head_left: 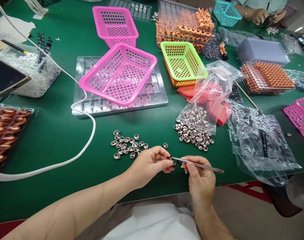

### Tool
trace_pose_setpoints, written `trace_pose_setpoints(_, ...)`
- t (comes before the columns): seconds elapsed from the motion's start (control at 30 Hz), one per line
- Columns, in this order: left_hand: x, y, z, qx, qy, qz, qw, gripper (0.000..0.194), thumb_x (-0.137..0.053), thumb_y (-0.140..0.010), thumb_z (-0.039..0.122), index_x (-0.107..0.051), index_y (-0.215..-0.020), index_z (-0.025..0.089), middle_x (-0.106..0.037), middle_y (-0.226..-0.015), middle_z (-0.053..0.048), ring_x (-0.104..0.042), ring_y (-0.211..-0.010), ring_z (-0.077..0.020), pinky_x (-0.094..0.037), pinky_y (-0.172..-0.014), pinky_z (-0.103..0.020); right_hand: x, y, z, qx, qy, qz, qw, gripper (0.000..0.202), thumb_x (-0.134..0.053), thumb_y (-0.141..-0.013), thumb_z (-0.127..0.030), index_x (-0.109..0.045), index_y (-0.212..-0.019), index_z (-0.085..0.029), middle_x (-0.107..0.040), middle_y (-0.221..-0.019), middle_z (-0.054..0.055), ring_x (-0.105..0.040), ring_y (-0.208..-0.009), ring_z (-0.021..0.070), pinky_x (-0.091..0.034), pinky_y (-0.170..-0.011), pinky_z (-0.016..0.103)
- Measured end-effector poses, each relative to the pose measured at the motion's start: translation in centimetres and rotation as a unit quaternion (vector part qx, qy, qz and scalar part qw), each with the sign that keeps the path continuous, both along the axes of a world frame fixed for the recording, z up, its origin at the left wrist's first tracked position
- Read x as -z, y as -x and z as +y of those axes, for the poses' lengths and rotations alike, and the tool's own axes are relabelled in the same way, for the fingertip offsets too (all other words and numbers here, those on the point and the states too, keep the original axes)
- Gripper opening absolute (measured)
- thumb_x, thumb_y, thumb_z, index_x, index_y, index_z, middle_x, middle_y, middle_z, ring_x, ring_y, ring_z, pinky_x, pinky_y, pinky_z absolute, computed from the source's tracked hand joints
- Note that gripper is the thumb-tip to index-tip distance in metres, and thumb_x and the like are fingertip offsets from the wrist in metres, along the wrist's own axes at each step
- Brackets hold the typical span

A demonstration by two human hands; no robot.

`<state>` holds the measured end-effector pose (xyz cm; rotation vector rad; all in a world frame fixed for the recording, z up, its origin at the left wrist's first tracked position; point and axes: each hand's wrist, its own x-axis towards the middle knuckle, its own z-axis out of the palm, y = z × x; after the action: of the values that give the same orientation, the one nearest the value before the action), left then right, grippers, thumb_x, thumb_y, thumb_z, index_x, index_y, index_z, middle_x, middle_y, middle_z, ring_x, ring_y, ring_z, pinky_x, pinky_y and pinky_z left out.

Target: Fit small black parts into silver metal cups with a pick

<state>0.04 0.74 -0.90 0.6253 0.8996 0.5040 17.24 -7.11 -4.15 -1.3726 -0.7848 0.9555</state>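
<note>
Near the table's front edge, my left hand (pixel 152 164) is closed on a small black piece (pixel 170 158), mostly covered by the fingers. My right hand (pixel 203 175) grips a pair of metal tweezers (pixel 202 165), whose tip points left and meets the black piece. Tiny black bits (pixel 179 162) lie on the table between both hands. Just beyond my left hand, small silver metal cups (pixel 126 140) are spread in a loose group. One single metal cup (pixel 165 145) sits apart from them. A larger heap of the same cups (pixel 195 133) spills from a clear bag.
A pink basket (pixel 111 80) rests on a silver metal tray (pixel 157 96). Beside it stands a green basket (pixel 170 66). A white cable (pixel 89 136) loops across the left. Plastic bags (pixel 279 143) lie at right. A co-worker's hands (pixel 259 16) show at top right.
</note>
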Motion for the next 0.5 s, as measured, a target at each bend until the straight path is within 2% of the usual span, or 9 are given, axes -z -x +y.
trace_pose_setpoints(0.17,0.1,0.3,0.4,-0.015,0.007,-0.01,1.0,0.04,-0.09,-0.069,0.035,-0.06,-0.083,0.014,-0.076,-0.077,-0.005,-0.075,-0.072,-0.018,-0.059,-0.068,-0.027,-0.5,0.0,0.2,0.036,-0.032,0.015,0.999,0.011,-0.07,-0.088,-0.025,-0.063,-0.095,-0.023,-0.074,-0.088,0.003,-0.066,-0.065,0.0144,-0.051,-0.056,0.027)
trace_pose_setpoints(0.33,-0.1,0.8,0.8,-0.072,0.032,-0.035,0.996,0.039,-0.087,-0.073,0.033,-0.054,-0.084,0.016,-0.074,-0.077,-0.002,-0.077,-0.075,-0.0208,-0.06,-0.065,-0.026,-1.3,-0.6,-0.1,0.045,-0.085,0.03,0.995,0.009,-0.072,-0.087,-0.025,-0.065,-0.094,-0.025,-0.073,-0.087,0.002,-0.065,-0.064,0.0138,-0.049,-0.052,0.026)
trace_pose_setpoints(0.4,-0.4,0.9,0.9,-0.09,0.049,-0.041,0.994,0.037,-0.085,-0.075,0.031,-0.053,-0.084,0.017,-0.074,-0.078,-0.002,-0.077,-0.076,-0.0214,-0.061,-0.065,-0.026,-1.5,-0.9,-0.4,0.051,-0.1,0.024,0.993,0.01,-0.073,-0.087,-0.026,-0.065,-0.093,-0.026,-0.072,-0.087,0.001,-0.067,-0.07,0.016,-0.053,-0.056,0.028)
trace_pose_setpoints(0.5,-0.6,1.1,1.1,-0.107,0.074,-0.045,0.99,0.032,-0.083,-0.076,0.025,-0.052,-0.083,0.017,-0.074,-0.078,-0.002,-0.078,-0.077,-0.0209,-0.061,-0.066,-0.025,-1.5,-1.2,-0.5,0.061,-0.119,0.024,0.991,0.01,-0.073,-0.088,-0.03,-0.066,-0.095,-0.028,-0.072,-0.09,0.001,-0.072,-0.085,0.0207,-0.06,-0.072,0.039)
